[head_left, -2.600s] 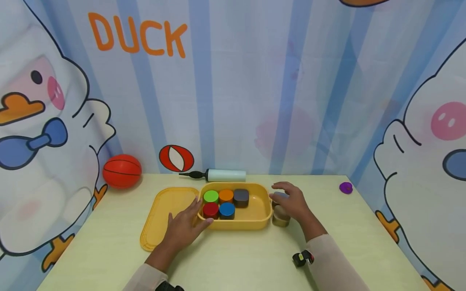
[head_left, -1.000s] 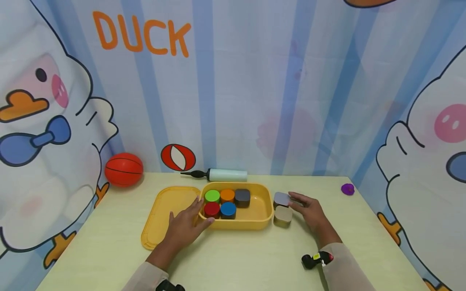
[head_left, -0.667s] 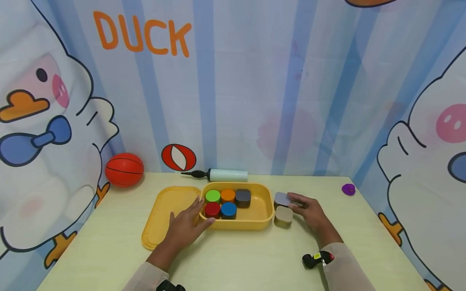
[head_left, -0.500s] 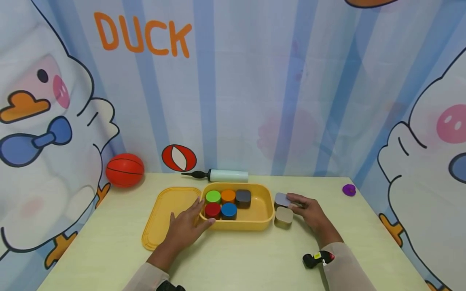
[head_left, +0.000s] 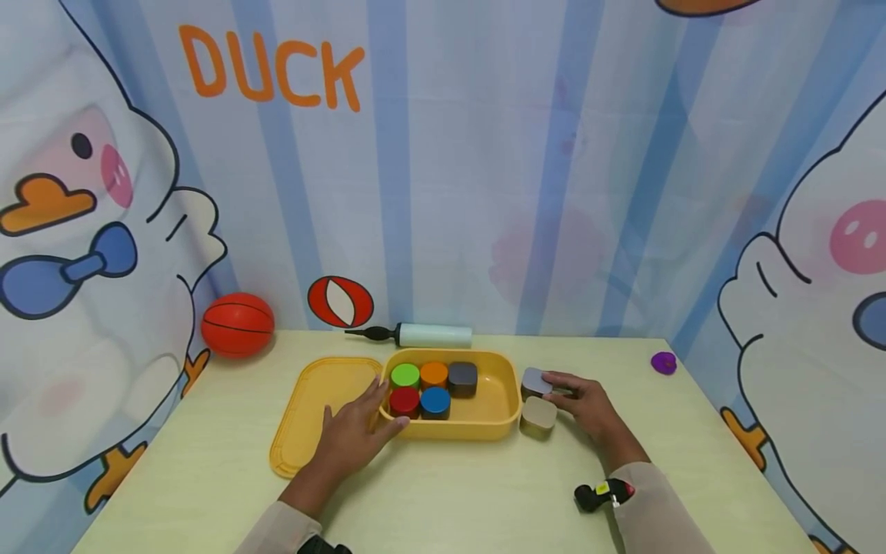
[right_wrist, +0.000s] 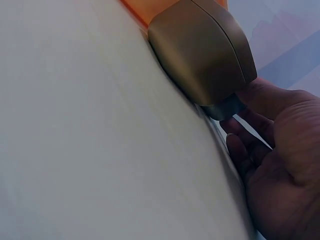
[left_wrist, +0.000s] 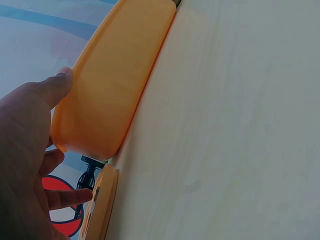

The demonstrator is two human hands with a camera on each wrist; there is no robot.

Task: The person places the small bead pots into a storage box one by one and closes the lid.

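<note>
In the head view a yellow plastic box [head_left: 457, 429] stands uncovered, holding green, orange, dark grey, red and blue small pieces. My left hand [head_left: 353, 431] touches its left end with spread fingers, the thumb on its near rim. To the box's right sit a pale grey rounded-square piece [head_left: 535, 380] and, nearer me, a tan one [head_left: 538, 415]. My right hand [head_left: 588, 404] touches both from the right, index fingertip at the grey piece. In the right wrist view the thumb meets the corner of the tan piece [right_wrist: 200, 55], which has a seam; the grey piece is mostly hidden.
A yellow lid [head_left: 304, 419] lies left of the box, partly under the left arm. Behind stands a pump [head_left: 432, 335] with a black nozzle. A red ball [head_left: 238, 325] is at the back left, and a small purple thing [head_left: 664, 362] lies at the far right of the table [head_left: 443, 500].
My right hand came down from above the grey and tan pieces to their right side, then shifted slightly left. The tan piece has turned a little and moved slightly left. My left hand stays put.
</note>
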